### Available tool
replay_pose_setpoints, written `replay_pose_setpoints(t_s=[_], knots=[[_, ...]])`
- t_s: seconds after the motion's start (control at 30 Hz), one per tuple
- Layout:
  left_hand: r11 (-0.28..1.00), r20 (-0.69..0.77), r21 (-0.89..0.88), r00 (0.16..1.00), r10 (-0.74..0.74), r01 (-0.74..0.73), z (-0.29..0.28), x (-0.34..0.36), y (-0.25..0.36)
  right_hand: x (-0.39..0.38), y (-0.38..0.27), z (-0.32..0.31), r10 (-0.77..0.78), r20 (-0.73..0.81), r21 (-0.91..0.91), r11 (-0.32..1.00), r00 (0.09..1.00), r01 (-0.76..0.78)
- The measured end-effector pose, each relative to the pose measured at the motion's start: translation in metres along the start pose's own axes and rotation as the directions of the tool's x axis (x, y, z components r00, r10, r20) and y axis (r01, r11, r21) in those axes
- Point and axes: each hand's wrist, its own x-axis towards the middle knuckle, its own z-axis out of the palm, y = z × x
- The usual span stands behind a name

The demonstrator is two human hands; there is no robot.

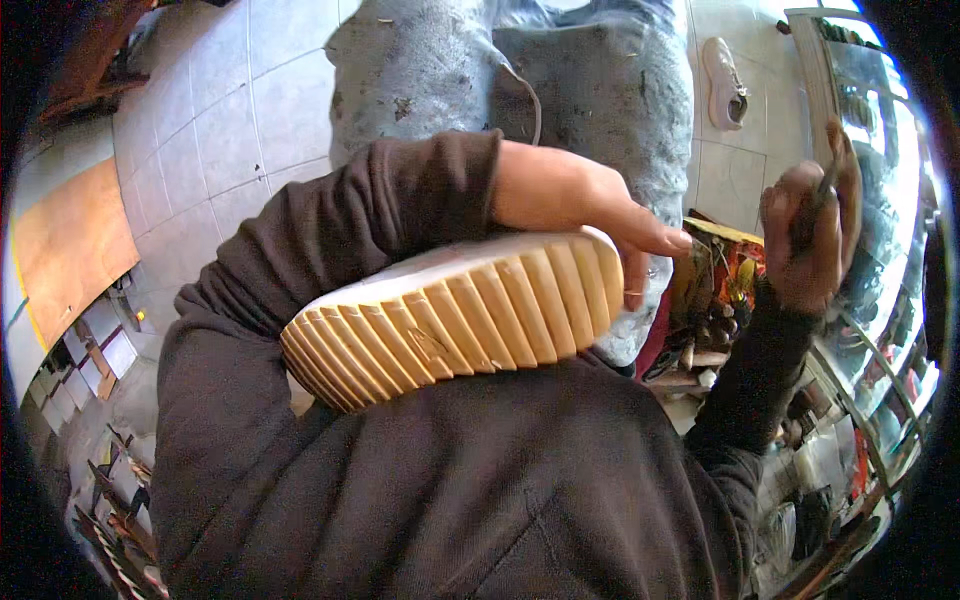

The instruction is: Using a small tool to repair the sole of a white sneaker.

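Observation:
A white shoe [455,325] lies on its side across my chest, its tan ribbed sole turned up. My left arm bends round it, and my left hand [590,200] is closed over its right end. The thumb points right; the other fingers are mostly hidden behind the shoe. At the right, away from the shoe, my raised right hand [805,240] is closed round a dark, narrow tool [815,212]. Blur and the fingers hide what kind it is. A stained grey cloth [590,85] covers my legs.
Another light-coloured shoe [725,85] rests on the tiled floor [220,120]. Beside my right knee stands a red and yellow container [740,262] with small items about it. A glass-fronted case [885,200] runs along the right. An orange-brown board [75,250] is at the left.

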Motion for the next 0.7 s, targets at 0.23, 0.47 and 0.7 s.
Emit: replay_pose_setpoints(t_s=[0.23,0.47,0.7], knots=[[0.845,-0.167,0.455,0.905,0.391,-0.281,-0.065,-0.049,0.045,-0.048,0.097,-0.022,0.6,0.166,-0.211,0.797,0.782,-0.566],[0.591,-0.556,0.806,0.317,0.768,-0.019,-0.088,-0.074,0.05,-0.054,-0.006,0.009,0.239,-0.215,-0.117,0.956,0.947,-0.268],[0.711,-0.83,0.062,0.359,0.427,-0.701,-0.038,-0.044,0.018,-0.115,-0.092,0.071,-0.116,0.034,0.079,0.99,0.993,0.113]])
